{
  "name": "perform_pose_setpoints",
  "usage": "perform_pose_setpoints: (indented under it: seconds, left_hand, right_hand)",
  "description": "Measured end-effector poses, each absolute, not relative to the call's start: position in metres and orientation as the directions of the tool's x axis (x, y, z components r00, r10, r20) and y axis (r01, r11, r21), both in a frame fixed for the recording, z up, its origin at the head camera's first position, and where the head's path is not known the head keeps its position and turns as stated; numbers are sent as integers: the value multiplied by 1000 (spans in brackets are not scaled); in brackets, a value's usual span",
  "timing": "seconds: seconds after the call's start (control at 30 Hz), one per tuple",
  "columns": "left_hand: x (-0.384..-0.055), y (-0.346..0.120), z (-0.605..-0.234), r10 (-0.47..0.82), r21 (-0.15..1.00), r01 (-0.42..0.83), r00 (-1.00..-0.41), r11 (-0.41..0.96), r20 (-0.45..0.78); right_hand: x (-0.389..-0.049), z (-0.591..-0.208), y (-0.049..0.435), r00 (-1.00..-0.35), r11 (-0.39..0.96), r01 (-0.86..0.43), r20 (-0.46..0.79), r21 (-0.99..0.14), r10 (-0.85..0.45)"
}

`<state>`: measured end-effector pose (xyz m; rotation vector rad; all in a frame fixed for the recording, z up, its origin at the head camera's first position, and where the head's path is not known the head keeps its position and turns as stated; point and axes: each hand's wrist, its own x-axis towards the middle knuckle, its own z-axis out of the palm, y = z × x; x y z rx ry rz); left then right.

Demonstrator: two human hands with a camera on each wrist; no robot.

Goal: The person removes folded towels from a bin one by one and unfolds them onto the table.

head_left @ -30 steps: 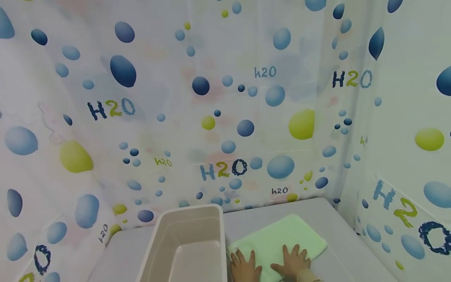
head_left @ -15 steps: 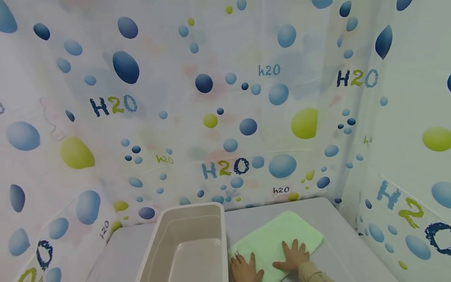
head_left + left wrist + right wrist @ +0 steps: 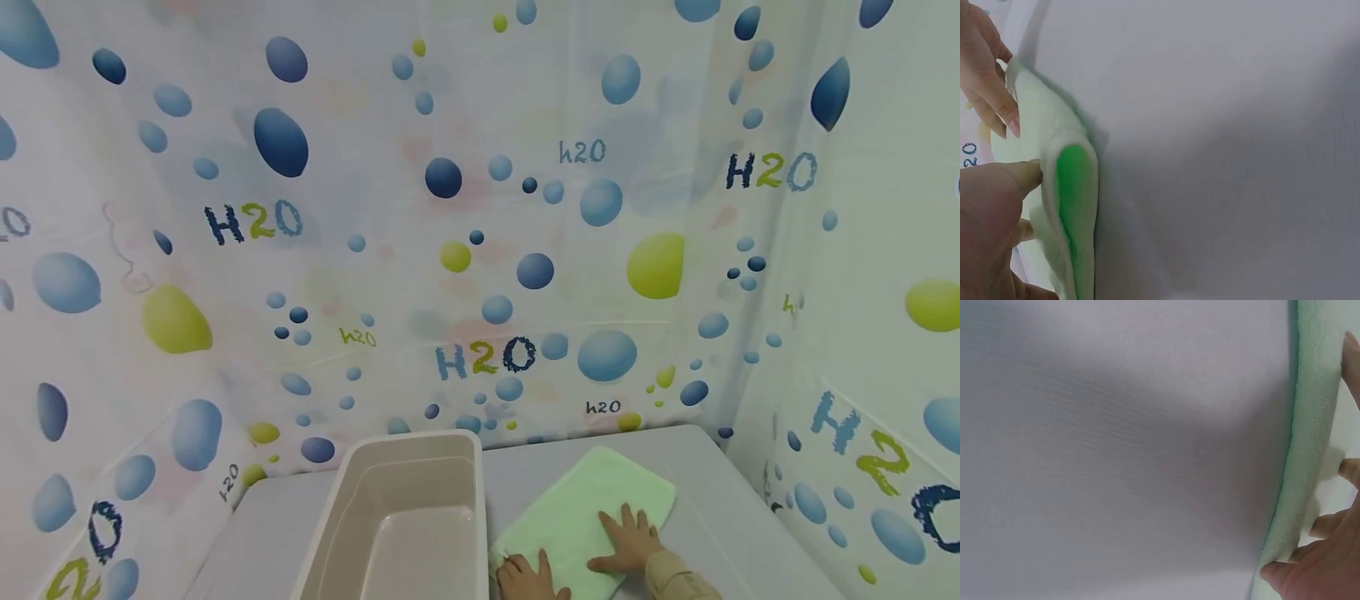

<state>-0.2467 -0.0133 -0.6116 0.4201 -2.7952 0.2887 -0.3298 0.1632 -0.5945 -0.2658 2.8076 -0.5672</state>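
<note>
A light green folded towel (image 3: 581, 496) lies on the grey table, right beside the tub. My left hand (image 3: 527, 577) rests on its near left corner, fingertips close to a small white tag (image 3: 505, 553). On the towel's right part my right hand (image 3: 628, 543) lies with fingers spread. In the left wrist view, the near end of the towel (image 3: 1054, 119) shows a fold with brighter green inside; the left thumb touches the cloth beside it. The right wrist view has the right hand's fingertips (image 3: 1275, 572) on the towel near its edge.
A beige plastic tub (image 3: 482, 500) stands to the left of the towel, its rim close to my left hand. The grey table (image 3: 720, 475) ends at a white curtain (image 3: 405, 283) printed with blue and yellow drops and H2O lettering, which surrounds it behind and at the sides.
The towel has turned counter-clockwise, its right corner swinging away from me and its left corner nearer. My left hand has shifted toward me, and the head view has panned slightly left.
</note>
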Motion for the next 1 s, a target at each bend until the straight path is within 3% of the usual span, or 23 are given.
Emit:
perform_pose_setpoints:
  seconds: [0.27,0.43,0.63,0.9,1.0]
  left_hand:
    - [-263,-28,-609,-115,-160,-187,-918,969,379]
    - [-272,-37,-613,-99,-66,-139,-901,988,423]
    - [-272,-40,-624,-170,-50,-200,-920,978,353]
    - [-265,-25,-629,-211,-109,-272,-897,956,388]
    - [-253,-16,-628,-304,-99,-371,-864,923,401]
  right_hand:
    - [-311,-595,145,-980,918,-134,-88,-374,-179]
    - [-290,-588,113,-992,935,-117,-4,-334,-125]
    - [-276,-589,97,-991,967,-119,91,-224,-100]
    - [-295,-590,127,-954,888,-291,33,-356,-299]
    - [-304,-591,136,-942,867,-299,-22,-398,-335]
